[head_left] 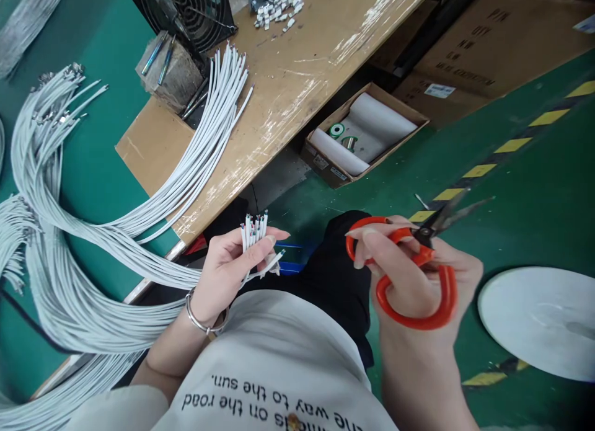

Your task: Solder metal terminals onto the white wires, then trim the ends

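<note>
My left hand [232, 263] is closed around the ends of a bundle of white cables [253, 229]. Small coloured wire tips poke out of the cut ends, and one or two cables bend off to the right below my thumb. In my right hand [409, 276] is a pair of scissors [449, 294] with red-orange handles. My fingers pass through the handle loops, and the dark blades point up and right, away from the cables and blurred. From my left wrist the long white cables [116, 319] run back across the green-topped table.
More cable ends [227, 77] lie on a brown cardboard sheet [279, 102] beside a black fan [190, 9] and a wrapped block [170, 71]. Small white connectors [279, 6] sit at the top. A carton [330, 173] with solder spools stands on the floor near a white round disc [534, 319].
</note>
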`<state>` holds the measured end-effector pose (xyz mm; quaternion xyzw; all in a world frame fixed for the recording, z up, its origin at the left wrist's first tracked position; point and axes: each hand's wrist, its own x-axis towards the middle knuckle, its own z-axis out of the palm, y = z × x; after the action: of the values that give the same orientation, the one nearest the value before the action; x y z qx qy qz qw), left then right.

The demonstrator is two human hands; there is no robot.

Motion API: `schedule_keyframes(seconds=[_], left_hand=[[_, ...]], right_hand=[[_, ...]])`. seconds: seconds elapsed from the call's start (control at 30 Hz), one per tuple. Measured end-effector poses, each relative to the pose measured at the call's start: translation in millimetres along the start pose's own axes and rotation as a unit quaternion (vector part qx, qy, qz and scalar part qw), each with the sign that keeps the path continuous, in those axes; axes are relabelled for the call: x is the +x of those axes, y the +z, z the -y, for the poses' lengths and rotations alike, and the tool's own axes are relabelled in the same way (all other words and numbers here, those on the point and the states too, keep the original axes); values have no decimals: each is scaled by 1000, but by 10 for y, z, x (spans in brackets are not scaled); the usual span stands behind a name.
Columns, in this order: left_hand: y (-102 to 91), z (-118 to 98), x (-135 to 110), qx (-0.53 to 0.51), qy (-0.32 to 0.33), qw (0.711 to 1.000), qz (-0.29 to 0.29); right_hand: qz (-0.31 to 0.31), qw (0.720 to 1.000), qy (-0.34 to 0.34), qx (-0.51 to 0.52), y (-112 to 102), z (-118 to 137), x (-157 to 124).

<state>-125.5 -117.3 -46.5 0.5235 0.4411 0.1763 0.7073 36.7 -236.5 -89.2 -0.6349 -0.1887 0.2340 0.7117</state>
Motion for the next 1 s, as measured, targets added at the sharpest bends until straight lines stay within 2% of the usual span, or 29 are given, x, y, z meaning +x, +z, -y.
schedule_keyframes(seconds=[0.3,0.47,0.57,0.67,0.83,1.0], left_hand=[[24,25,-35,-23,-13,1000,4],[24,68,-19,-9,29,999,-24],[12,85,-11,-4,38,999,-39],[18,84,-14,-8,12,999,-37],[74,38,-53,25,-4,999,-41],[91,13,-78,49,17,998,-20]], right_hand=[[35,999,-7,-37,63,113,33],[31,999,-29,-30,29,126,48],[23,999,-16,-31,55,168,16],[23,999,8,-30,133,215,-34],[81,994,31,-62,240,174,-82],[131,989,76,-6,295,49,-73]])
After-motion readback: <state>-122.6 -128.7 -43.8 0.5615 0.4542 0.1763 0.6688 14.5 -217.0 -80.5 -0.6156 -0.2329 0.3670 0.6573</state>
